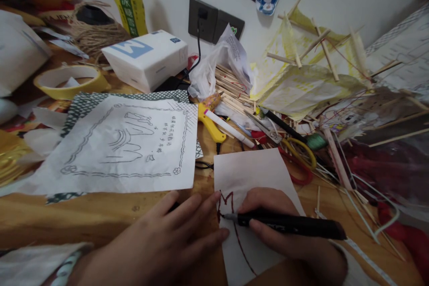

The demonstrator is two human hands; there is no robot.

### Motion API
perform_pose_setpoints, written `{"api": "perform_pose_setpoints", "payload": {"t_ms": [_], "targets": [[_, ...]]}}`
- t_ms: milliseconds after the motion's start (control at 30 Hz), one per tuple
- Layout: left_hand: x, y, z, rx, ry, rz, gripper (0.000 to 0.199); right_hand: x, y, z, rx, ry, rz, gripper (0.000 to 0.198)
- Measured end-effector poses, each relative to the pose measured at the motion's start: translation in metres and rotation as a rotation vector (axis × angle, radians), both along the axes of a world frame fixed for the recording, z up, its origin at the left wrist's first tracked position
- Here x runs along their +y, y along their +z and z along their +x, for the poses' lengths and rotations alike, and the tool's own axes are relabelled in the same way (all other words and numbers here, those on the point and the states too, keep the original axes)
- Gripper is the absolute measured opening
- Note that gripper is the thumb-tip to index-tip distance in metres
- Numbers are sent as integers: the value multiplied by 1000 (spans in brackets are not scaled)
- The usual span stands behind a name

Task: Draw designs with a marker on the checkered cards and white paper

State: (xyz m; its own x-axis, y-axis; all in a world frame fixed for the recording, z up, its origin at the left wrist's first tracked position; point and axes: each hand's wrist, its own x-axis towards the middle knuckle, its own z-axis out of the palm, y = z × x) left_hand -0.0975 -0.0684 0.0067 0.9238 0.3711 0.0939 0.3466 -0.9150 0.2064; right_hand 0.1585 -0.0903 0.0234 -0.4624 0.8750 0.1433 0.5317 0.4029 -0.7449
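My right hand (278, 214) is closed round a black marker pen (295, 225). Its grey tip touches a white sheet of paper (258, 167) near the sheet's left edge. A dark red line (239, 241) on that sheet makes a zigzag at the top and a long curve running down. Flat on the table lies my left hand (167, 232), fingers spread, the fingertips resting at the paper's left edge. Beyond the left hand is another sheet with a black line drawing (134, 143), lying on green-and-white patterned paper (90, 103).
A white box (147, 60), a yellow tape roll (70, 81), a twine coil (97, 27) and a yellow bottle (127, 2) stand at the back left. To the right are a yellow glue gun (211, 123), scissors (300, 156), wooden sticks (231, 85) and a stick-and-paper frame (301, 85).
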Motion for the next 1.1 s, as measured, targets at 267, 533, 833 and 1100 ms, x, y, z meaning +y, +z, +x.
{"api": "perform_pose_setpoints", "payload": {"t_ms": [267, 533, 833, 1100], "targets": [[1, 3, 2, -27, 18, -17, 64, -1, -1, 1, 17, 31, -27, 12], [-2, 1, -1, 18, 4, -19, 81, -1, 2, 0, -11, 24, -42, 12], [0, 4, 1, 40, -1, -43, 79, -1, 0, 0, 9, 18, -39, 12], [0, 5, 1, 28, -1, -31, 78, -1, 5, 0, -37, 19, -38, 11]]}}
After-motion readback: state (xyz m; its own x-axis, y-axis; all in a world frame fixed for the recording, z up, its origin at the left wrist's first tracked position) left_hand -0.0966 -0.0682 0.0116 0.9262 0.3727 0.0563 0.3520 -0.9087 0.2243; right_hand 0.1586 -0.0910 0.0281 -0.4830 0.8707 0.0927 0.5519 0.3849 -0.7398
